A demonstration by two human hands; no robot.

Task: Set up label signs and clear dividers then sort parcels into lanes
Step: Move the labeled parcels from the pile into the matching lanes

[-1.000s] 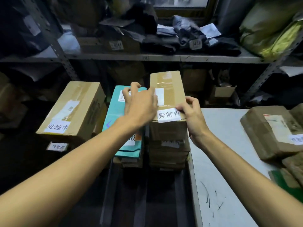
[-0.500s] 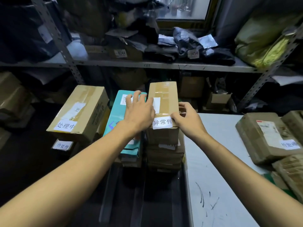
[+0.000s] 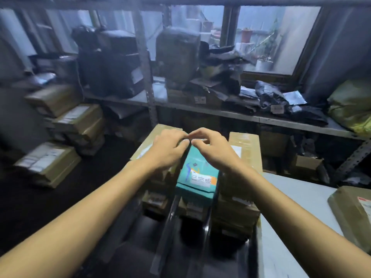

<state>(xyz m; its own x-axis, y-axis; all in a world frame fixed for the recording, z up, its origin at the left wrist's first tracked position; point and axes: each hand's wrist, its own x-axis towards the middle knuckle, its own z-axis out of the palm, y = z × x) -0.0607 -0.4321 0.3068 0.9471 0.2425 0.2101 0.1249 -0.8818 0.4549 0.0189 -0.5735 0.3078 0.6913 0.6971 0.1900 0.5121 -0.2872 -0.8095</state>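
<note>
A teal box (image 3: 197,177) tops the middle stack and carries a white label sign (image 3: 200,179) near its front edge. My left hand (image 3: 167,150) and my right hand (image 3: 212,151) meet over its far end, fingers bent and fingertips almost touching. Blur hides whether they pinch anything. A brown parcel (image 3: 160,130) lies on the left stack, partly under my left hand. Another brown parcel (image 3: 246,151) tops the right stack beside my right wrist; its front label is hidden by my arm.
A grey table (image 3: 291,207) stands at the right with a brown parcel (image 3: 353,209) on it. Metal shelving (image 3: 241,114) behind holds dark bags and boxes. More cartons (image 3: 60,137) are piled at the left. Dark rails (image 3: 170,221) run toward me below the stacks.
Both hands left the right brown parcel and its label and moved left to the far end of the teal box. The view tilted upward, showing the window.
</note>
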